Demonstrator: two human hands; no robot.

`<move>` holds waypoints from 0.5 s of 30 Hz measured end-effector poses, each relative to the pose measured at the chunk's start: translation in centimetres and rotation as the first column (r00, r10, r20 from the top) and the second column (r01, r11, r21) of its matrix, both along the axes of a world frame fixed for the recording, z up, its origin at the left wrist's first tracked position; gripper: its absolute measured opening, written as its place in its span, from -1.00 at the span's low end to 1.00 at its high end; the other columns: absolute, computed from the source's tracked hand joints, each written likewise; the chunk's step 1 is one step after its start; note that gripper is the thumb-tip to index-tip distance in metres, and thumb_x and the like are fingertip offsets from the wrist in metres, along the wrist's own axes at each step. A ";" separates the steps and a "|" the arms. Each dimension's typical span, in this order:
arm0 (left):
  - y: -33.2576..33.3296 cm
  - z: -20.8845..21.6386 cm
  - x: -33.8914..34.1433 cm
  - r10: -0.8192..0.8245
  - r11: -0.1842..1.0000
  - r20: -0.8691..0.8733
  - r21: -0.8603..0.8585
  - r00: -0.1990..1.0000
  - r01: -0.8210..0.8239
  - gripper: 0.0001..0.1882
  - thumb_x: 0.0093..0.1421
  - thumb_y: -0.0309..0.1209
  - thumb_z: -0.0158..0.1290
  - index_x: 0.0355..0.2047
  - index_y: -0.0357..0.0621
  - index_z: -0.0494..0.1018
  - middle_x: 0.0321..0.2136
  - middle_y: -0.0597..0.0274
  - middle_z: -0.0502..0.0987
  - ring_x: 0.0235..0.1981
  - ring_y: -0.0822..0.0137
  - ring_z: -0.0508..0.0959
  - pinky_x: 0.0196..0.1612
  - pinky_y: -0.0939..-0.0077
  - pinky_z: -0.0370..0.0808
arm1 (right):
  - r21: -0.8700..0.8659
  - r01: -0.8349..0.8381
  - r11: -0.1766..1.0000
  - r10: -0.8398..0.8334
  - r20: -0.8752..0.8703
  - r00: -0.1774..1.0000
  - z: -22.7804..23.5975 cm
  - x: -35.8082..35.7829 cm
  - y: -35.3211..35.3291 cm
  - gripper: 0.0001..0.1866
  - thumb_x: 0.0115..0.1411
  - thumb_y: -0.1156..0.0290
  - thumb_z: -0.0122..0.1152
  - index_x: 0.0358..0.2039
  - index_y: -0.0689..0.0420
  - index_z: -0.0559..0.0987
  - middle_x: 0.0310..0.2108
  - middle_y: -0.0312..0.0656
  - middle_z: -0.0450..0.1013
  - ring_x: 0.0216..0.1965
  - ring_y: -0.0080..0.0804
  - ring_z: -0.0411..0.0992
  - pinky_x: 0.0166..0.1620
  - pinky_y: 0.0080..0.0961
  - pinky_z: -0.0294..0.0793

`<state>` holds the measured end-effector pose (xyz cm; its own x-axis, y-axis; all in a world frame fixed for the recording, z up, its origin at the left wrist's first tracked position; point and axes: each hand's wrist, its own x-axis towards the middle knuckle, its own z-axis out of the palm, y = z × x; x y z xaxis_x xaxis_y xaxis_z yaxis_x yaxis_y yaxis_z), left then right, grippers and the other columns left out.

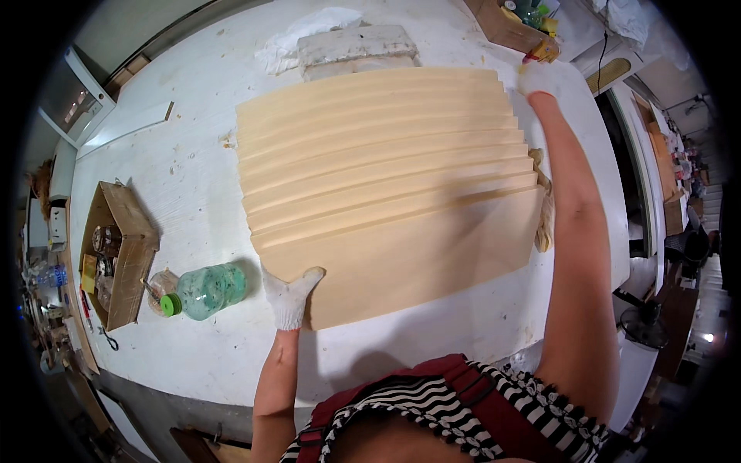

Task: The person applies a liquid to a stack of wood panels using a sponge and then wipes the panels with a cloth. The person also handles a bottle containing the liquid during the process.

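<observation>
A fanned stack of tan sheets [386,170], stepped in overlapping strips, lies across the white table in front of me. My left hand [287,299], in a white knit glove, is at its near left corner. The thumb lies on the top sheet, and the fingers are hidden at or under the edge. My right arm stretches past the stack's right side. The gloved right hand [534,79] is at the far right, beside a small yellow-and-red object [545,52]. Its fingers are too small and blurred to show whether they hold anything.
A green plastic bottle [204,292] lies on its side at the left, near a cardboard box [123,255] of jars. A worn pale block [356,48] stands behind the stack. Crumpled gloves [545,204] lie at its right edge. Another box [505,23] is at the far right.
</observation>
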<state>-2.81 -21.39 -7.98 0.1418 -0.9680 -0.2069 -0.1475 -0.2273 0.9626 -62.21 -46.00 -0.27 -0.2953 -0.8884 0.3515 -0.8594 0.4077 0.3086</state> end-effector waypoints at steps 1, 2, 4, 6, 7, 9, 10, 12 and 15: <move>0.2 -0.6 0.6 0.016 0.999 0.006 -0.042 1.000 -0.016 -0.24 -0.23 -0.48 0.38 0.00 -0.33 0.28 -0.18 0.09 0.50 -0.20 0.29 0.51 -0.12 0.44 0.48 | -0.040 0.066 0.997 -0.057 0.204 0.977 -0.1 -0.3 -0.2 -0.58 0.11 0.11 0.03 -0.22 0.18 0.62 -0.20 0.09 0.54 -0.12 0.00 0.50 -0.09 -0.23 0.48; 0.3 -0.9 0.9 0.030 0.996 0.010 -0.085 0.999 -0.029 -0.24 -0.23 -0.48 0.38 0.01 -0.33 0.28 -0.19 0.09 0.51 -0.21 0.28 0.51 -0.12 0.44 0.49 | -0.060 0.141 0.988 -0.105 0.399 0.911 0.6 0.2 0.0 -0.55 0.09 0.08 0.06 -0.20 0.18 0.61 -0.20 0.10 0.54 -0.13 0.03 0.50 -0.10 -0.23 0.47; 0.7 -0.6 1.9 0.007 0.999 0.045 -0.038 0.999 -0.006 -0.23 -0.22 -0.48 0.38 0.02 -0.32 0.28 -0.19 0.10 0.51 -0.22 0.29 0.52 -0.12 0.45 0.49 | -0.133 0.056 0.990 0.030 0.569 0.822 2.5 6.1 1.8 -0.51 0.06 0.03 0.08 -0.20 0.19 0.60 -0.21 0.11 0.53 -0.13 0.04 0.50 -0.10 -0.22 0.47; 0.9 -0.1 2.1 -0.021 1.000 0.064 0.005 0.998 0.021 -0.23 -0.22 -0.48 0.39 0.03 -0.31 0.27 -0.20 0.10 0.52 -0.22 0.29 0.52 -0.13 0.45 0.50 | -0.220 -0.005 0.976 0.162 0.701 0.695 1.9 8.2 1.6 -0.47 0.03 -0.02 0.10 -0.21 0.19 0.60 -0.21 0.13 0.53 -0.13 0.06 0.49 -0.10 -0.21 0.46; 0.9 0.1 1.3 -0.014 0.997 -0.114 0.070 0.993 0.022 -0.24 -0.20 -0.48 0.38 0.03 -0.30 0.28 -0.21 0.10 0.52 -0.22 0.31 0.53 -0.13 0.46 0.51 | -0.209 0.001 0.978 0.122 0.573 0.811 0.0 7.4 0.3 -0.47 0.02 -0.04 0.10 -0.25 0.20 0.61 -0.22 0.14 0.53 -0.15 0.05 0.50 -0.10 -0.21 0.46; 0.3 0.1 0.8 0.045 0.991 -0.275 0.132 0.961 -0.009 -0.26 -0.18 -0.49 0.38 0.03 -0.29 0.28 -0.22 0.09 0.52 -0.22 0.33 0.53 -0.13 0.47 0.51 | -0.200 -0.030 0.979 0.117 0.440 0.890 -2.5 9.2 -2.2 -0.46 0.02 -0.07 0.11 -0.29 0.20 0.62 -0.23 0.14 0.53 -0.16 0.04 0.50 -0.10 -0.20 0.46; 0.1 0.0 0.8 0.000 0.999 -0.222 0.053 0.975 0.012 -0.24 -0.17 -0.51 0.37 0.05 -0.29 0.26 -0.20 0.09 0.51 -0.20 0.33 0.53 -0.11 0.47 0.52 | -0.235 -0.100 0.967 0.218 0.551 0.806 -3.0 11.0 -2.9 -0.45 0.03 -0.06 0.10 -0.29 0.23 0.61 -0.23 0.15 0.52 -0.17 0.04 0.50 -0.11 -0.18 0.45; 0.5 0.3 1.5 0.001 1.000 -0.147 -0.009 0.989 -0.003 -0.22 -0.16 -0.52 0.36 0.08 -0.28 0.23 -0.18 0.09 0.50 -0.17 0.34 0.53 -0.10 0.48 0.52 | -0.158 -0.170 0.973 0.232 0.644 0.729 -1.4 20.0 -1.5 -0.44 0.06 -0.05 0.09 -0.24 0.26 0.59 -0.26 0.16 0.53 -0.18 0.06 0.49 -0.10 -0.14 0.44; 0.0 1.7 0.9 -0.056 0.995 -0.271 -0.098 0.961 0.031 -0.15 -0.16 -0.55 0.36 0.13 -0.28 0.16 -0.11 0.09 0.47 -0.12 0.31 0.51 -0.07 0.46 0.52 | -0.414 -0.420 0.808 0.578 0.418 0.701 -3.4 31.0 -2.0 -0.53 0.15 0.00 0.04 -0.23 0.17 0.60 -0.21 0.09 0.52 -0.12 0.04 0.46 -0.05 -0.15 0.42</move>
